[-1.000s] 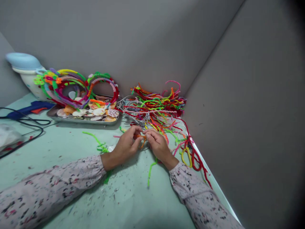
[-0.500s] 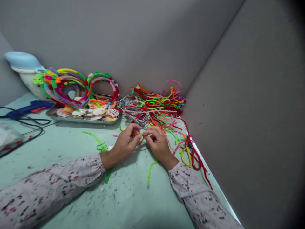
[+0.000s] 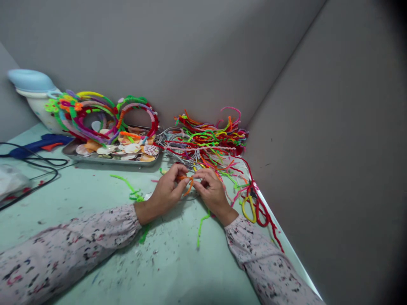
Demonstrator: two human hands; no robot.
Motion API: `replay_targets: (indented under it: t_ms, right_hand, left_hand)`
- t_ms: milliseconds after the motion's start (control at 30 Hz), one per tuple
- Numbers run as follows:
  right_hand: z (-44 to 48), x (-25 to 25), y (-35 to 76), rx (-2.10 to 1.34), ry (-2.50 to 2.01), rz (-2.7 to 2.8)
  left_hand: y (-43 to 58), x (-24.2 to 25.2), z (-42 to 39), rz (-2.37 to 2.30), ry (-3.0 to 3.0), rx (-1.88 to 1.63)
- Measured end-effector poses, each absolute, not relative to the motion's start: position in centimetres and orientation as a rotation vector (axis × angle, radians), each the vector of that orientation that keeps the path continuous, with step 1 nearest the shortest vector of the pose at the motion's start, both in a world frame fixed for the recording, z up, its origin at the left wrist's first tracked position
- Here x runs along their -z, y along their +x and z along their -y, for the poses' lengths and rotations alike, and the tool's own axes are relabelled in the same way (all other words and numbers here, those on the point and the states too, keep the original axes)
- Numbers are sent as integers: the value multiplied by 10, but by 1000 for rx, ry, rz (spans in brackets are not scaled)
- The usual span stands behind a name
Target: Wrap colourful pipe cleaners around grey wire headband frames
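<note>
Both hands meet over the middle of the table. My left hand (image 3: 168, 186) is closed in a pinch on an orange pipe cleaner (image 3: 190, 186), whose loose end hangs down between the hands. Thumb and fingers of my right hand (image 3: 211, 188) pinch at the right side of the same piece. Below them a thin grey hoop (image 3: 191, 199) shows in part; the fingers hide how it meets the pipe cleaner. Bright green pipe cleaner pieces lie beside the left wrist (image 3: 135, 195) and under the right one (image 3: 199, 231).
Behind the hands lie thin metal headbands (image 3: 173, 135) and a heap of coloured pipe cleaners (image 3: 216, 135). Left of these, wrapped headbands (image 3: 95, 99) rest on a metal tray (image 3: 111, 161) of shells. A blue glue gun (image 3: 34, 144) and scissors (image 3: 249, 209) flank the work area.
The loose orange end between the hands has shifted slightly. Both hands keep nearly the same place and grip.
</note>
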State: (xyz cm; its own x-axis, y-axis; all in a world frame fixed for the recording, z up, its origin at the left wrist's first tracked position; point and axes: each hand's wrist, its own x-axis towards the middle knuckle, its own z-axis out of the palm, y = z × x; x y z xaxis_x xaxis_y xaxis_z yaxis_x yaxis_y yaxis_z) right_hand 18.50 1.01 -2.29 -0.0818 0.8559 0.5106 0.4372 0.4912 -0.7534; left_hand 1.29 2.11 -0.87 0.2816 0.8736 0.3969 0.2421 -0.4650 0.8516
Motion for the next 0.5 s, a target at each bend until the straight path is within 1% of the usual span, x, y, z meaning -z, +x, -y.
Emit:
replay_targets:
  t_ms: [500]
  right_hand:
    - [-9,20,182,-562,-1097,1661]
  left_hand:
    - [14,8,-20,-1035,1915,-1187]
